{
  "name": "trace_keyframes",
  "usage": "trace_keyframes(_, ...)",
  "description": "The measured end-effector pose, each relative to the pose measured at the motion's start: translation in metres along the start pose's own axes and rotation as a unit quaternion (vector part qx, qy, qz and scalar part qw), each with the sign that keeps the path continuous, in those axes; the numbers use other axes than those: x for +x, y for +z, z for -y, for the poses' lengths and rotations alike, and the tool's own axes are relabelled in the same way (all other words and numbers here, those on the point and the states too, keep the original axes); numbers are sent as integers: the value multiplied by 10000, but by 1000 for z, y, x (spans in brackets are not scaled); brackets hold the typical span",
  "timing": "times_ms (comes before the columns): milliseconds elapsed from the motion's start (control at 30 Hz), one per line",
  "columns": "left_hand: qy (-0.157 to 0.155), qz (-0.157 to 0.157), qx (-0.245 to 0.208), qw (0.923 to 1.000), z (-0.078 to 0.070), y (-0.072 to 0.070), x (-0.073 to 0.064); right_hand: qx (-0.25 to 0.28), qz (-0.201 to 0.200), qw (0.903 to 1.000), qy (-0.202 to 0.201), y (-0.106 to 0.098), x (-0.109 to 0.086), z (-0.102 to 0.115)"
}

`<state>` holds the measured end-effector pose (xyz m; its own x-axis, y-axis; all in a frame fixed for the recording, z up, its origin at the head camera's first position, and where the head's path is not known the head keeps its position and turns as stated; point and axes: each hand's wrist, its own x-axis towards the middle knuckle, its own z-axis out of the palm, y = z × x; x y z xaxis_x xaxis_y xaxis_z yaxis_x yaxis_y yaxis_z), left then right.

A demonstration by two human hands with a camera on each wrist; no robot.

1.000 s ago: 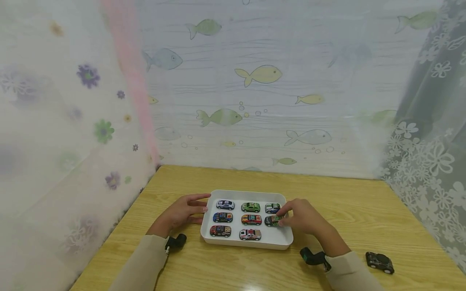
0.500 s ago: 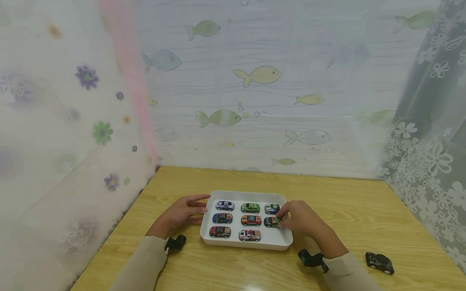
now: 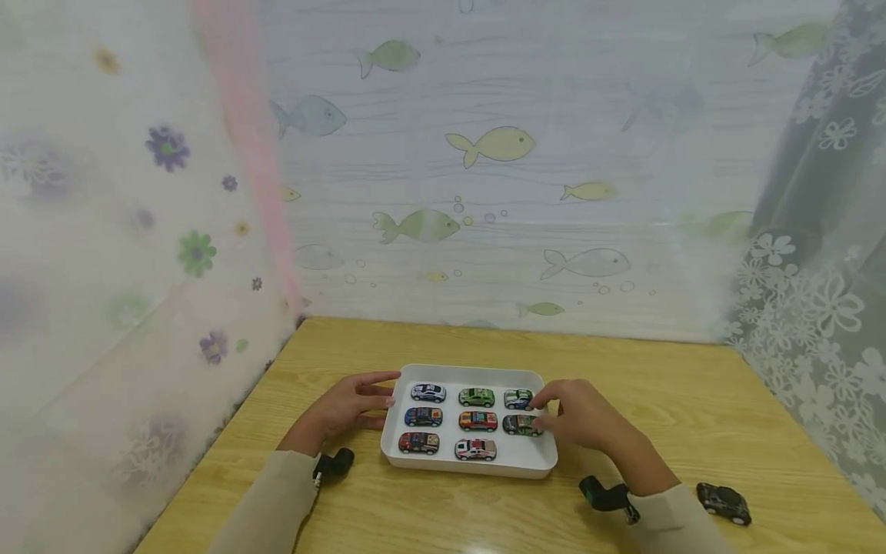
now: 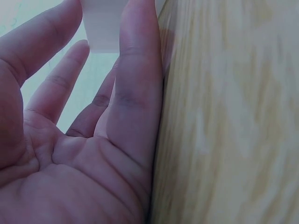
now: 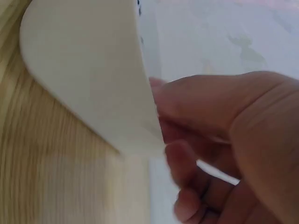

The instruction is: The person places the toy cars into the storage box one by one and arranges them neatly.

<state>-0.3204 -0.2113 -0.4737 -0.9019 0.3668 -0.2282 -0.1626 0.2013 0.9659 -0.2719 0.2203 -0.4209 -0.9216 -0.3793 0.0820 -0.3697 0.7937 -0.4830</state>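
Observation:
A white tray (image 3: 477, 466) stands on the table with toy cars in rows. My left hand (image 3: 346, 405) rests by its left wall, fingers extended and fingertips at the wall; the left wrist view shows the palm (image 4: 79, 172) with nothing in it. My right hand (image 3: 581, 415) reaches over the right rim, thumb and forefinger apart beside a dark green toy car (image 3: 519, 425). Behind that car sits a white-and-green toy car (image 3: 517, 398). In the right wrist view, the tray wall (image 5: 88, 70) hides the cars and part of the fingertips.
Inside the tray are also a green toy car (image 3: 476, 397), a red-and-yellow one (image 3: 477, 421), a white-and-red one (image 3: 475, 449) and several others at left. A black toy car (image 3: 724, 503) stands on the table (image 3: 657, 385) at right. Patterned curtains surround the table.
My right thumb and forefinger have drawn slightly right, off the dark green toy car, and spread a little apart. The left hand and tray stay nearly still.

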Motion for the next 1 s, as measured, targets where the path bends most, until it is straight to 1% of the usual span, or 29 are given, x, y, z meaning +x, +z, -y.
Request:
trace_keyframes(133, 36, -15, -36, 10000, 1, -1, 0, -201, -314, 9980, -502, -12, -7, -7)
trace_keyframes(200, 33, -28, -56, 10000, 2, -1, 1, -279, -431, 9966, -642, -19, -13, -12)
trace_keyframes(267, 59, -18, -54, 10000, 3, -1, 1, -280, -485, 9961, -687, -25, -20, -17)
trace_keyframes(400, 82, 3, -59, 9999, 4, 0, 1, -104, -490, 9976, -473, -36, -41, -34)
trace_keyframes(533, 116, 53, -55, 9999, 5, 1, 1, -20, -454, 9986, -273, -43, -66, -57)
trace_keyframes(733, 123, 96, -156, 9998, 8, 6, -1, 49, -259, 9997, 16, -55, -105, -89)
trace_keyframes(867, 130, 93, -195, 9997, 5, 6, -2, 58, -120, 9989, 457, -65, -124, -102)
trace_keyframes(1000, 164, 133, -189, 9996, 2, 3, -3, -9, 57, 9960, 888, -71, -135, -113)
